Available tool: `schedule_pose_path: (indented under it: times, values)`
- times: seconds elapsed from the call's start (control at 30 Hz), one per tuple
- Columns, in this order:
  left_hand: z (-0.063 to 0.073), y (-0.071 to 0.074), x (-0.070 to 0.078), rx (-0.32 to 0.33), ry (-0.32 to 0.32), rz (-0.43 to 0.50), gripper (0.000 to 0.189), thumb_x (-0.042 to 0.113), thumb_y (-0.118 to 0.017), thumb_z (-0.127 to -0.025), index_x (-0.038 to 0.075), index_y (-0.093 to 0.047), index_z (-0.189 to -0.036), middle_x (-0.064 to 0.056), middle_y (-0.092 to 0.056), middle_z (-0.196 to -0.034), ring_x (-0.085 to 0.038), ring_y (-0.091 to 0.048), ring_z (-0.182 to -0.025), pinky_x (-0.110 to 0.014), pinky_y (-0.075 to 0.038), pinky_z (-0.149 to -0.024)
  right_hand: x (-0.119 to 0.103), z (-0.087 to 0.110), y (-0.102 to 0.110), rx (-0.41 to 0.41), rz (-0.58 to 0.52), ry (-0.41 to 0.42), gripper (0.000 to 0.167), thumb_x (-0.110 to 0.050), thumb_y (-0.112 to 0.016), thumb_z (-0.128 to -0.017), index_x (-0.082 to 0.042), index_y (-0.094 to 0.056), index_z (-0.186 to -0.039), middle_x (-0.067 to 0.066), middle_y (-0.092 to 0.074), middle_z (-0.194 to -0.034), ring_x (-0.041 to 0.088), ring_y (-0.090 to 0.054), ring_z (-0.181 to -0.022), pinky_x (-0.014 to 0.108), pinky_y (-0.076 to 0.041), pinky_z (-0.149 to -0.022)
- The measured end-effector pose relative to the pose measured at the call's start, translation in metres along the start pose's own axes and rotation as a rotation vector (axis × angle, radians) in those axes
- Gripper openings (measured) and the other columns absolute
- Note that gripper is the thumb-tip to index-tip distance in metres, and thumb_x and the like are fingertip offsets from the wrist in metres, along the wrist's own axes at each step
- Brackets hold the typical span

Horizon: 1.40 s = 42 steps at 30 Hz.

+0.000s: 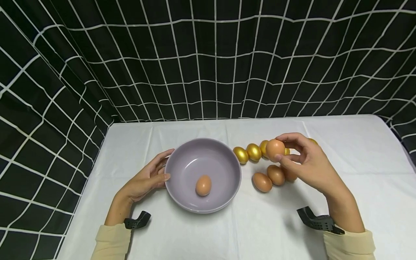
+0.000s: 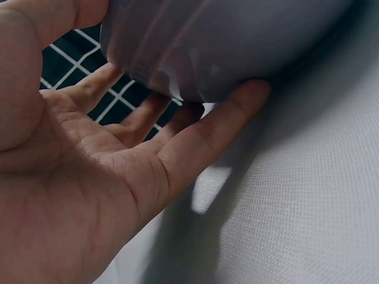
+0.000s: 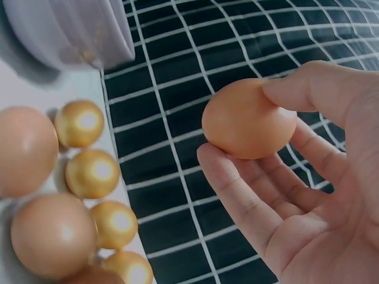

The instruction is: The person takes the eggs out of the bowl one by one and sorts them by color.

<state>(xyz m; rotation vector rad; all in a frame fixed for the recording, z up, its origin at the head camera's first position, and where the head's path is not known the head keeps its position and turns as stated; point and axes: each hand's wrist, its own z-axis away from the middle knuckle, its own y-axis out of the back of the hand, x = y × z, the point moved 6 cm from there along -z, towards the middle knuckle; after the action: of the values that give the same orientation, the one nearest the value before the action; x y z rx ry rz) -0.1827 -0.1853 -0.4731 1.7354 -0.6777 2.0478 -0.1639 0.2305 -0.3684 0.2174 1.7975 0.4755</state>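
Observation:
A mauve bowl (image 1: 221, 173) stands on the white cloth with one brown egg (image 1: 203, 185) lying in it. At the bowl's left side, my left hand (image 1: 151, 177) grips it, thumb on the rim; the left wrist view shows fingertips (image 2: 251, 94) against its outer wall (image 2: 237, 47). My right hand (image 1: 308, 162) pinches another brown egg (image 3: 246, 118) between thumb and fingers, raised above the table to the right of the bowl. Under that hand lie several brown eggs (image 1: 262, 182), one partly hidden by it. Behind them runs a row of golden eggs (image 1: 254, 152), also partly covered.
White cloth covers the table (image 1: 182, 238). A black curtain with a white grid (image 1: 208, 65) rises behind the table and along its left side. The golden row's near end sits close to the bowl's right rim.

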Motion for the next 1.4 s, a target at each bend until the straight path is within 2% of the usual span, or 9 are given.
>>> schedule_pose_path:
  times: [0.23,0.57,0.77,0.93,1.07,1.13,1.27,1.37,1.4]
  values:
    - [0.000,0.001,-0.001,0.003,-0.005,0.011,0.077,0.000,-0.059,-0.103,0.022,-0.024,-0.168,-0.016,-0.029,-0.170,-0.012,-0.049,-0.145,-0.038,-0.059,-0.103,0.015,0.006,0.017,0.057,0.121,-0.072,0.043,-0.006,-0.077,-0.096,-0.010,-0.061,-0.135,-0.015,-0.066,-0.125,-0.002,-0.062,-0.117,0.011,-0.058,-0.086]
    - [0.000,0.002,-0.001,0.005,-0.004,0.001,0.078,0.001,-0.061,-0.102,0.021,-0.023,-0.168,-0.018,-0.028,-0.171,-0.015,-0.048,-0.146,-0.038,-0.059,-0.103,0.036,0.014,0.038,0.063,0.243,-0.108,0.047,-0.015,-0.078,-0.097,-0.006,-0.060,-0.138,-0.021,-0.062,-0.122,-0.011,-0.058,-0.111,0.005,-0.054,-0.084]
    - [-0.001,0.002,-0.002,0.005,0.002,-0.004,0.078,0.000,-0.059,-0.103,0.021,-0.023,-0.168,-0.018,-0.029,-0.170,-0.015,-0.047,-0.146,-0.039,-0.059,-0.104,0.047,0.019,0.049,0.079,0.339,-0.153,0.047,-0.018,-0.078,-0.097,-0.008,-0.062,-0.140,-0.007,-0.063,-0.123,-0.017,-0.054,-0.104,0.004,-0.052,-0.078]
    - [-0.001,0.001,-0.001,0.006,0.002,-0.014,0.078,0.001,-0.059,-0.103,0.022,-0.023,-0.168,-0.018,-0.029,-0.170,-0.016,-0.047,-0.146,-0.039,-0.059,-0.104,0.050,0.020,0.055,0.090,0.415,-0.140,0.045,-0.015,-0.078,-0.095,-0.008,-0.064,-0.138,0.000,-0.065,-0.123,-0.019,-0.052,-0.100,0.002,-0.050,-0.076]
    - [0.000,0.001,0.000,0.014,0.006,-0.017,0.078,0.000,-0.059,-0.102,0.022,-0.023,-0.168,-0.018,-0.030,-0.169,-0.017,-0.047,-0.146,-0.040,-0.059,-0.103,0.053,0.019,0.056,0.074,0.443,-0.136,0.045,-0.014,-0.078,-0.094,-0.006,-0.064,-0.136,0.011,-0.066,-0.129,-0.021,-0.050,-0.098,0.001,-0.048,-0.075]
    - [0.001,0.001,0.000,0.015,0.007,-0.017,0.079,-0.001,-0.059,-0.102,0.021,-0.023,-0.168,-0.019,-0.030,-0.169,-0.017,-0.047,-0.146,-0.040,-0.060,-0.103,0.056,0.018,0.056,0.059,0.467,-0.152,0.046,-0.014,-0.078,-0.094,-0.003,-0.063,-0.136,0.018,-0.065,-0.133,-0.016,-0.051,-0.100,0.000,-0.046,-0.074]
    - [0.000,0.000,0.000,0.015,0.009,-0.015,0.079,-0.001,-0.059,-0.102,0.021,-0.023,-0.168,-0.018,-0.030,-0.170,-0.018,-0.047,-0.147,-0.040,-0.059,-0.103,0.063,0.017,0.055,0.024,0.525,-0.196,0.047,-0.018,-0.079,-0.093,-0.001,-0.063,-0.134,0.025,-0.064,-0.133,0.021,-0.069,-0.107,0.014,-0.047,-0.075]
    - [0.000,0.000,0.001,0.015,0.010,-0.015,0.079,-0.001,-0.059,-0.102,0.021,-0.023,-0.168,-0.018,-0.029,-0.171,-0.019,-0.045,-0.148,-0.039,-0.059,-0.103,0.067,0.016,0.053,0.000,0.549,-0.233,0.049,-0.025,-0.079,-0.094,-0.002,-0.063,-0.133,0.026,-0.065,-0.129,0.046,-0.065,-0.116,0.029,-0.047,-0.079]
    - [0.001,0.000,0.001,0.016,0.011,-0.015,0.079,-0.001,-0.059,-0.102,0.021,-0.023,-0.168,-0.017,-0.029,-0.171,-0.019,-0.045,-0.149,-0.039,-0.059,-0.103,0.068,0.016,0.053,-0.006,0.552,-0.247,0.049,-0.028,-0.079,-0.095,-0.002,-0.063,-0.134,0.025,-0.066,-0.128,0.045,-0.064,-0.116,0.032,-0.047,-0.079]
